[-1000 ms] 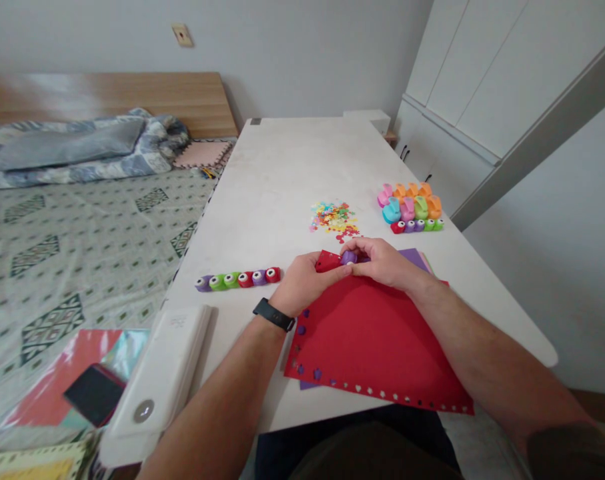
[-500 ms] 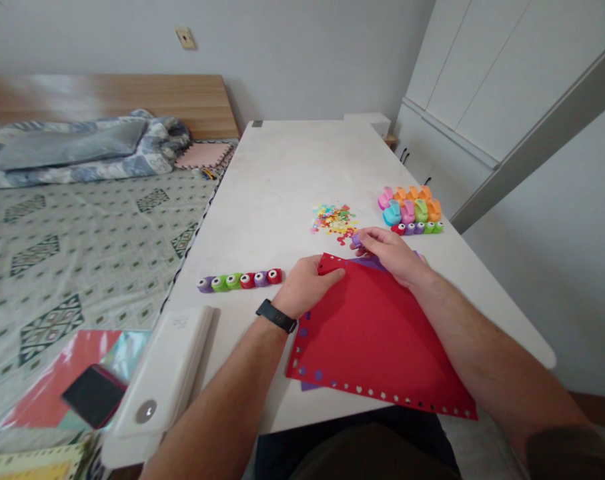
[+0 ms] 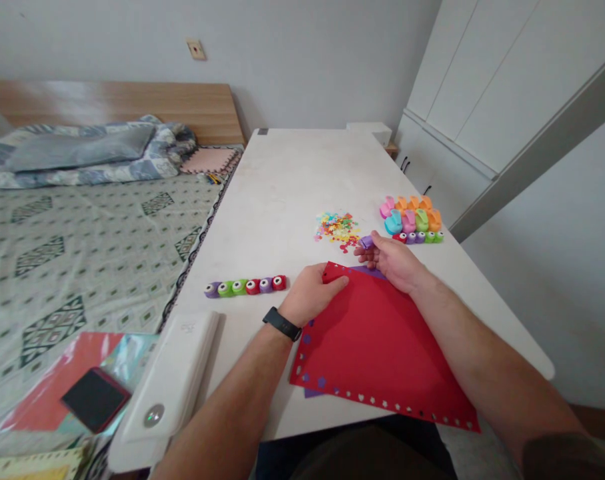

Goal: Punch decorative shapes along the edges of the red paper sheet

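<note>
A red paper sheet (image 3: 377, 340) with small holes punched along its edges lies on the white table (image 3: 282, 187), over a purple sheet (image 3: 371, 271). My left hand (image 3: 309, 293) pinches the red sheet's far corner. My right hand (image 3: 392, 259) holds a small purple paper punch (image 3: 366, 242) just past the sheet, beside a pile of coloured paper cut-outs (image 3: 336, 227).
A row of small punches (image 3: 245, 287) lies left of my left hand. More punches (image 3: 412, 220) are grouped at the right edge. A white box (image 3: 169, 380) sits at the near left corner. A bed (image 3: 82, 233) with a phone (image 3: 96, 399) on coloured paper lies to the left.
My right hand has lifted the purple punch off the red sheet's corner and carried it away toward the cut-outs pile. My left hand stays on the corner.
</note>
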`<state>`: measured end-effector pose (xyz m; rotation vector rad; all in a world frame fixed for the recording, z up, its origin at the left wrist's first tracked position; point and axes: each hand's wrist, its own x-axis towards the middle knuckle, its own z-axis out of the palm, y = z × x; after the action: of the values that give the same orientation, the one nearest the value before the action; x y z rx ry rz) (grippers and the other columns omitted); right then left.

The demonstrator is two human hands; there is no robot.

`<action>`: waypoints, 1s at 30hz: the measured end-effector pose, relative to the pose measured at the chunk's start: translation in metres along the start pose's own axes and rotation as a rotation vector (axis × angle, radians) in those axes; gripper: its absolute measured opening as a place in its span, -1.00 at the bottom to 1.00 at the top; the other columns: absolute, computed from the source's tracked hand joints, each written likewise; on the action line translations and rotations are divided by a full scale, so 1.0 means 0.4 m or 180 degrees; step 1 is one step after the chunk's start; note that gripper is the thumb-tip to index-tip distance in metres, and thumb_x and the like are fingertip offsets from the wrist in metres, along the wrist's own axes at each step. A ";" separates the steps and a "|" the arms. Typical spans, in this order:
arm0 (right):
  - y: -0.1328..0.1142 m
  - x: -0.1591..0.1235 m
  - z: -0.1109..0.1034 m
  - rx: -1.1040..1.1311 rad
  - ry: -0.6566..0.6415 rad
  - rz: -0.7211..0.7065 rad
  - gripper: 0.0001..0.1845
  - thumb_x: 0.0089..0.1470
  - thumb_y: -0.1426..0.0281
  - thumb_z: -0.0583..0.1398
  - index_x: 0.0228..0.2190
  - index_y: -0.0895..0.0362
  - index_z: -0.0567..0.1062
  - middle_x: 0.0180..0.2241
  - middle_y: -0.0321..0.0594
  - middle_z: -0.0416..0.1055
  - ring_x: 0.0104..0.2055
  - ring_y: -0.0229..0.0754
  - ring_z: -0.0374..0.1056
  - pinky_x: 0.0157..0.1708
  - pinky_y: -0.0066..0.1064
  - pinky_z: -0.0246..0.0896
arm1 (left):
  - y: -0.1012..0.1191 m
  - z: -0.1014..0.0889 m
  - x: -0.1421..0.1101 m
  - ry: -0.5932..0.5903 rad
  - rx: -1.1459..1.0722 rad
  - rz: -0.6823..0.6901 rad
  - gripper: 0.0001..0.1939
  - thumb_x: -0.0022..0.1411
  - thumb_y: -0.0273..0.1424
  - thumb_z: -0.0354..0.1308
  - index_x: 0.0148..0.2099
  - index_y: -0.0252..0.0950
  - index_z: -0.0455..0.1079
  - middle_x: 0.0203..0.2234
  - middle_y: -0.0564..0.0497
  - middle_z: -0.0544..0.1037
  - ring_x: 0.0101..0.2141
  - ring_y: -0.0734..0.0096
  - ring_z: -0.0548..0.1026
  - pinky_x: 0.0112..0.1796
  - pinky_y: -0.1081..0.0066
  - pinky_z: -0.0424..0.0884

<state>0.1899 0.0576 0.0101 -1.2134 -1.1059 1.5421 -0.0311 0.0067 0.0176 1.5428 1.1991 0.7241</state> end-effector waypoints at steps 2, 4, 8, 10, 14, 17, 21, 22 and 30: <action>0.000 0.002 0.000 0.0104 0.0016 0.0013 -0.54 0.17 -0.06 0.22 -0.28 0.11 0.51 -0.24 -0.05 0.60 -0.32 -0.15 0.48 -0.43 -0.39 0.25 | -0.003 -0.001 0.001 0.0048 0.0062 0.0043 -0.74 0.24 -0.18 0.22 -0.27 -0.28 0.52 -0.44 -0.02 0.61 -0.47 0.34 0.52 -0.49 0.44 0.31; 0.001 0.002 -0.001 0.0177 0.0028 0.0002 -0.55 0.17 -0.04 0.24 -0.29 0.12 0.51 -0.25 -0.06 0.60 -0.34 -0.17 0.46 -0.44 -0.40 0.23 | -0.005 -0.001 0.002 0.0080 0.0115 0.0043 -0.75 0.24 -0.18 0.21 -0.27 -0.28 0.53 -0.44 -0.02 0.61 -0.47 0.34 0.51 -0.50 0.44 0.29; 0.001 0.000 -0.002 0.0130 0.0033 -0.0055 -0.54 0.15 -0.05 0.25 -0.29 0.12 0.53 -0.23 -0.07 0.59 -0.35 -0.18 0.44 -0.44 -0.40 0.22 | -0.003 -0.002 0.000 0.0083 0.0115 0.0006 -0.75 0.25 -0.19 0.20 -0.27 -0.28 0.51 -0.46 -0.01 0.59 -0.49 0.36 0.49 -0.52 0.44 0.27; 0.002 -0.001 -0.004 0.0092 0.0014 -0.0103 -0.54 0.14 -0.05 0.27 -0.29 0.13 0.54 -0.23 -0.08 0.59 -0.34 -0.20 0.44 -0.44 -0.41 0.21 | 0.001 -0.004 -0.002 0.0047 0.0113 0.0001 -0.74 0.25 -0.18 0.20 -0.28 -0.28 0.50 -0.47 0.00 0.59 -0.50 0.37 0.48 -0.52 0.45 0.26; 0.005 -0.004 -0.006 0.0016 0.0012 -0.0228 -0.54 0.14 -0.03 0.28 -0.28 0.14 0.56 -0.23 -0.10 0.57 -0.32 -0.22 0.42 -0.44 -0.45 0.19 | 0.008 -0.008 -0.006 -0.0104 0.0335 0.0117 -0.74 0.22 -0.18 0.24 -0.32 -0.30 0.53 -0.50 0.03 0.57 -0.49 0.40 0.45 -0.48 0.44 0.27; 0.004 -0.007 -0.004 -0.0061 0.0029 -0.0284 -0.53 0.14 -0.03 0.28 -0.27 0.14 0.57 -0.22 -0.10 0.57 -0.31 -0.22 0.41 -0.43 -0.45 0.20 | 0.009 -0.007 -0.009 -0.0368 0.0255 0.0218 -0.79 0.19 -0.24 0.28 -0.27 -0.29 0.58 -0.41 0.01 0.64 -0.40 0.38 0.52 -0.35 0.41 0.39; 0.000 -0.012 0.000 -0.0127 0.0028 -0.0364 -0.53 0.14 -0.05 0.27 -0.28 0.13 0.58 -0.25 -0.12 0.57 -0.31 -0.21 0.42 -0.42 -0.45 0.22 | 0.007 -0.007 -0.012 -0.0483 0.0261 0.0254 -0.83 0.17 -0.29 0.31 -0.25 -0.28 0.61 -0.34 -0.02 0.67 -0.34 0.36 0.56 -0.24 0.38 0.46; -0.001 -0.014 0.000 -0.0133 0.0001 -0.0381 -0.53 0.15 -0.05 0.26 -0.28 0.13 0.59 -0.25 -0.12 0.57 -0.31 -0.21 0.42 -0.42 -0.45 0.22 | 0.007 -0.007 -0.013 -0.0488 0.0277 0.0280 -0.84 0.15 -0.30 0.33 -0.26 -0.28 0.61 -0.34 -0.02 0.68 -0.34 0.35 0.57 -0.24 0.38 0.47; -0.002 -0.016 -0.001 -0.0070 -0.0021 -0.0360 -0.52 0.21 -0.04 0.22 -0.27 0.13 0.59 -0.24 -0.08 0.59 -0.30 -0.21 0.44 -0.42 -0.46 0.26 | 0.004 -0.012 -0.012 -0.0595 0.0623 0.0627 -0.90 0.14 -0.37 0.34 -0.27 -0.25 0.64 -0.30 -0.02 0.67 -0.29 0.36 0.57 -0.20 0.40 0.47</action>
<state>0.1913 0.0516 0.0122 -1.1413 -1.1785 1.4525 -0.0362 0.0039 0.0212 1.8678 1.0115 0.5866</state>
